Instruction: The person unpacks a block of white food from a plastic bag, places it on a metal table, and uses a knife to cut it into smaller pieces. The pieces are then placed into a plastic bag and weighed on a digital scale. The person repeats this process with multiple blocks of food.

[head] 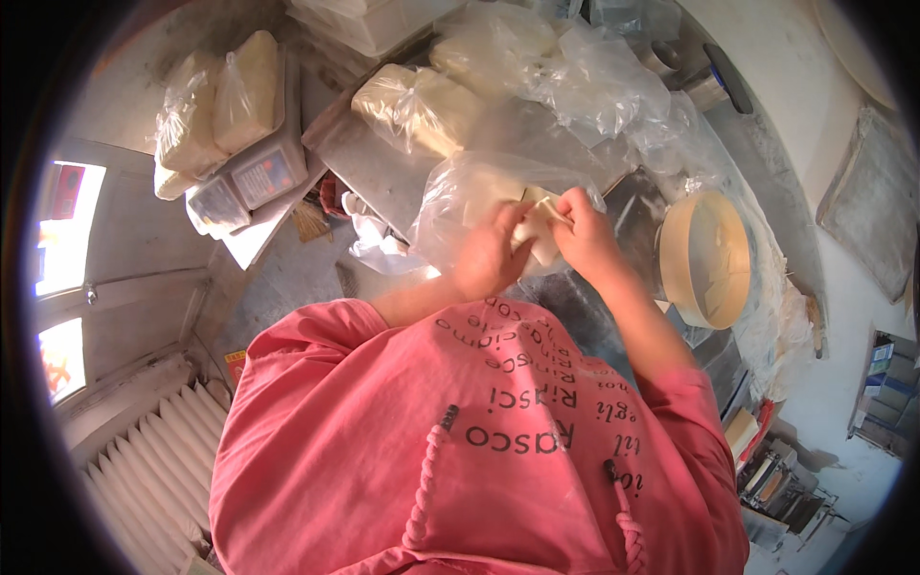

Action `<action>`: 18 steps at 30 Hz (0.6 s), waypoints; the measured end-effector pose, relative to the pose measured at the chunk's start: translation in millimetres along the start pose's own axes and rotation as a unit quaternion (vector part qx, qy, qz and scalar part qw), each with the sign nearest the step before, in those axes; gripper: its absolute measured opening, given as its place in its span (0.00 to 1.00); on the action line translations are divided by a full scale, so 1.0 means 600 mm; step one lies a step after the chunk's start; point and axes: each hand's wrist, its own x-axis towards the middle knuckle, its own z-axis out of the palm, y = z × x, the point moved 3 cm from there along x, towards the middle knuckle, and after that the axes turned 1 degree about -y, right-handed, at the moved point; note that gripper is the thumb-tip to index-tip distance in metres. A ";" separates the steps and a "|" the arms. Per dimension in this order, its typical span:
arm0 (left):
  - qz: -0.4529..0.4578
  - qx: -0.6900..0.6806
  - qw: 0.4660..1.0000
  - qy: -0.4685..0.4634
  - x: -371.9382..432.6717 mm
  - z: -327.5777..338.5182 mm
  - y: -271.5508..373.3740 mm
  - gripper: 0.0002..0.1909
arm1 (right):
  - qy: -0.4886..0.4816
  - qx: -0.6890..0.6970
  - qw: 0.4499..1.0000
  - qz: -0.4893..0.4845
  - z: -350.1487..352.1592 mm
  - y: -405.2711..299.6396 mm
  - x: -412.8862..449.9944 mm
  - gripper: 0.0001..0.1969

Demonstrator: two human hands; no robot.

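Both hands meet in front of me over a clear plastic bag (449,194) with pale, flat dough-like pieces (545,248) in or on it. My left hand (496,248) lies at the left side of the pieces, thumb and fingers curled around their edge. My right hand (586,233) pinches a folded pale strip at the top right of them between thumb and fingers. Whether the strip is dough or plastic is hard to tell. Beyond the hands, more pale blocks in tied clear bags (417,104) rest on the worktop.
A round wooden-rimmed sieve (704,259) stands to the right on the floury worktop (359,169). Crumpled plastic sheeting (596,79) covers the back. At the left, bagged pale blocks (244,93) sit on plastic containers (266,176). A radiator (158,445) stands at the lower left.
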 end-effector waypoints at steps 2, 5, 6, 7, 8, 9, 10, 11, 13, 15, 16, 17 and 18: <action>0.040 -0.066 0.997 -0.027 -0.008 0.020 0.023 0.40 | 0.024 0.103 0.992 0.072 -0.006 -0.019 -0.010 0.11; 0.005 -0.212 0.977 -0.032 -0.004 0.038 0.022 0.41 | -0.030 0.283 0.941 0.185 0.003 -0.031 -0.018 0.16; -0.057 -0.260 0.964 -0.018 -0.001 0.040 0.010 0.33 | -0.031 0.352 0.916 0.189 0.006 -0.033 -0.017 0.18; -0.136 -0.330 0.933 -0.041 0.000 0.044 -0.004 0.30 | 0.013 0.342 0.920 0.191 0.004 -0.031 -0.017 0.18; -0.220 -0.391 0.891 -0.074 0.001 0.047 -0.019 0.27 | 0.047 0.345 0.922 0.169 0.004 -0.029 -0.016 0.19; -0.301 -0.446 0.837 -0.099 -0.001 0.047 -0.032 0.24 | 0.090 0.348 0.921 0.149 0.003 -0.025 -0.017 0.19; -0.325 -0.488 0.806 -0.086 -0.001 0.041 -0.040 0.17 | 0.122 0.305 0.938 0.109 0.003 -0.023 -0.017 0.19; -0.307 -0.513 0.797 -0.081 0.002 0.032 -0.045 0.17 | 0.100 0.304 0.935 0.150 0.012 -0.014 -0.019 0.18; -0.309 -0.544 0.776 -0.081 0.013 0.019 -0.050 0.17 | 0.066 0.298 0.920 0.248 0.030 0.006 -0.027 0.16; -0.332 -0.514 0.787 -0.079 0.026 0.010 -0.051 0.17 | -0.008 0.441 0.855 0.271 0.052 0.017 -0.028 0.14; -0.358 -0.474 0.798 -0.101 0.032 0.007 -0.052 0.17 | -0.024 0.497 0.821 0.279 0.059 0.022 -0.029 0.14; -0.381 -0.438 0.806 -0.116 0.036 0.001 -0.053 0.16 | -0.049 0.557 0.786 0.265 0.066 0.024 -0.027 0.14; -0.389 -0.360 0.836 -0.145 0.042 -0.001 -0.054 0.16 | -0.019 0.490 0.817 0.304 0.066 0.035 -0.029 0.14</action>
